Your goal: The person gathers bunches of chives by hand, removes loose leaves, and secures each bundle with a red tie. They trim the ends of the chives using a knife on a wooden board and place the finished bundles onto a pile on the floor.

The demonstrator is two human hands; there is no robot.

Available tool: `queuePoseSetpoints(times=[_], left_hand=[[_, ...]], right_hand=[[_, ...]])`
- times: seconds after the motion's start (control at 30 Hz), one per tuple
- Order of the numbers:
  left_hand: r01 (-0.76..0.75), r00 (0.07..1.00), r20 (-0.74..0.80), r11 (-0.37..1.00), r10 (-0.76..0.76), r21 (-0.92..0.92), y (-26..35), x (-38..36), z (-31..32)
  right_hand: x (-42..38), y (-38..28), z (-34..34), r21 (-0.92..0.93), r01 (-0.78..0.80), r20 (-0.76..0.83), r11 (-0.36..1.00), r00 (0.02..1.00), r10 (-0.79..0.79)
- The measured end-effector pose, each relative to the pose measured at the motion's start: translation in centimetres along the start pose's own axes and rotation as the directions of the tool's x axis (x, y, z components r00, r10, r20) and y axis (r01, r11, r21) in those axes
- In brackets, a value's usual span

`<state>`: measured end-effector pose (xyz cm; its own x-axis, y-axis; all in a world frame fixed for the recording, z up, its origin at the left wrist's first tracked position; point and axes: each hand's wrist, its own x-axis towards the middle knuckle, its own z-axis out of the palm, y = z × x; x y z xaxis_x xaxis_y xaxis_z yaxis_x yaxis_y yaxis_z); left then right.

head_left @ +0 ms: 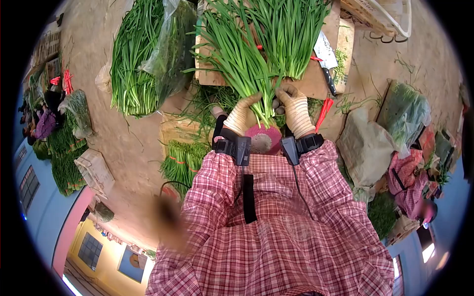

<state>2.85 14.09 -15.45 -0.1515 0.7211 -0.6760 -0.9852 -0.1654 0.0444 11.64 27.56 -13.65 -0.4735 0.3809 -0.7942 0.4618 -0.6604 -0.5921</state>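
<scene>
A bunch of garlic chives (237, 64) lies slanted over the front edge of a wooden board (311, 86), its pale stem ends toward me. My gloved left hand (244, 114) is closed around the stems from the left. My gloved right hand (296, 109) pinches at the right side of the same stems, with thumb and fingertips close together. A second pile of chives (294, 39) rests on the board just behind. To its right lies a knife (327, 61) with a black handle. Red ties (324, 112) hang at the board's front right corner.
Loose chives (138, 64) partly under clear plastic lie on the left. Tied bundles (180, 160) are on the floor near my left arm. Filled bags (365, 143) stand on the right. A crate (377, 15) is at the back right. Other people (410, 182) sit at both sides.
</scene>
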Motion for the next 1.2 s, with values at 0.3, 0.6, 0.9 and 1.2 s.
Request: queuePoseSetpoints(times=[0.3, 0.6, 0.9, 1.2], left_hand=[[-0.11, 0.992, -0.018, 0.929, 0.124, 0.353, -0.4, 1.3, -1.5], [-0.129, 0.976, -0.133, 0.953, 0.17, 0.274, -0.4, 1.4, -0.7], [-0.147, 0.927, -0.263, 0.904, 0.267, 0.402, -0.2, 1.6, -1.4], [-0.137, 0.95, -0.223, 0.934, 0.218, 0.331, 0.6, 0.4, -2.3]], right_hand=[[0.8, 0.1, 0.1, -0.098, 0.054, 0.05, 0.994, 0.998, -0.049], [0.4, 1.2, 0.2, 0.032, 0.125, 0.106, 0.992, 0.986, -0.128], [2.1, -3.5, 2.2, -0.664, 0.443, 0.257, 0.603, 0.892, -0.372], [6.4, -3.2, 2.7, -0.877, 0.447, 0.382, 0.177, 0.871, -0.308]])
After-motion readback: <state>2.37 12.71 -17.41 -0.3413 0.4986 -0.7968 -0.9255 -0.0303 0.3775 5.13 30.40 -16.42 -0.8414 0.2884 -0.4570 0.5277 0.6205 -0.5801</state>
